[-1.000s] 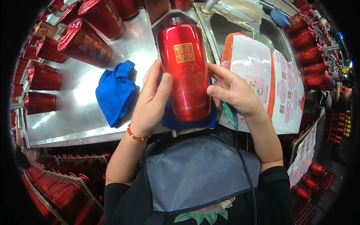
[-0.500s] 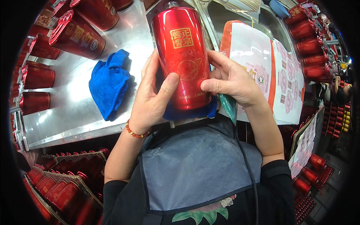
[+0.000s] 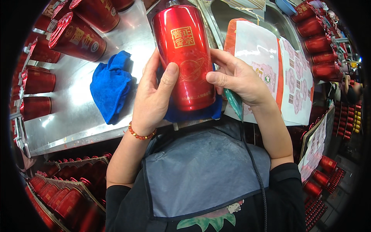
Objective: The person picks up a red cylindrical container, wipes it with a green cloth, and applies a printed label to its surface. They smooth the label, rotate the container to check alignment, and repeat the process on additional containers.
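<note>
Between my two hands is a glossy red bottle (image 3: 187, 54) with gold printing and a narrow neck at its far end. My left hand (image 3: 156, 91) wraps its left side, thumb laid along the front. On the right side my right hand (image 3: 239, 77) grips it with the thumb on the front and the fingers partly behind. A blue cloth (image 3: 210, 112) lies beneath the bottle's near end. Just under my right hand a green pointed tool (image 3: 234, 103) with a black cord slants downward; whether my fingers touch it I cannot tell.
A second blue cloth (image 3: 111, 88) lies crumpled on the metal table (image 3: 73, 127). Several red bottles (image 3: 77, 38) stand along the left and right sides. Printed sheets (image 3: 257, 50) lie at the right, by a metal sink (image 3: 266, 19). Racks of red bottles (image 3: 71, 201) are low at the left.
The bottle has shifted very slightly left and away in the picture, with both hands still around it. More of the green tool shows below my right hand.
</note>
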A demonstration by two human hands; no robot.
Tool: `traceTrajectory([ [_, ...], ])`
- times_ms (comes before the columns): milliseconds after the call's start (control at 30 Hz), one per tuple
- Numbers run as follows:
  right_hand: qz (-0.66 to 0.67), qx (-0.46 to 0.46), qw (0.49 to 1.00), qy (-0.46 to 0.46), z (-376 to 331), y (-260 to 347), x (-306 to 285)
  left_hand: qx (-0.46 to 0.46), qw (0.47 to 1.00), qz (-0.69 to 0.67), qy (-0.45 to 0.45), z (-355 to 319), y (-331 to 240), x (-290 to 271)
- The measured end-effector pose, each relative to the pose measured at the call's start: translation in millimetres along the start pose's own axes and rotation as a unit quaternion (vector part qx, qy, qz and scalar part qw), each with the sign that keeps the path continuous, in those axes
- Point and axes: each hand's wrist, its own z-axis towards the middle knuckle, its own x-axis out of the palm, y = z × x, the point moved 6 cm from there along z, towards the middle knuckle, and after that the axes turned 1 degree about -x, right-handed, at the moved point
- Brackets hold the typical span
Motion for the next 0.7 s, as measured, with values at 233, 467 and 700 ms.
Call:
traceTrajectory([
  [233, 0.004, 0.01, 1.0, -0.006, 0, 0, 0, -0.004, 1.0, -0.001, -0.002, 1, 3, -1],
  [467, 0.009, 0.004, 1.0, -0.003, 1, -2, -1, -0.004, 1.0, 0.003, -0.002, 0, 2, -1],
  [700, 0.016, 0.018, 1.0, -0.004, 3, -4, -4, -0.001, 1.0, 0.01, -0.001, -1, 12, -8],
])
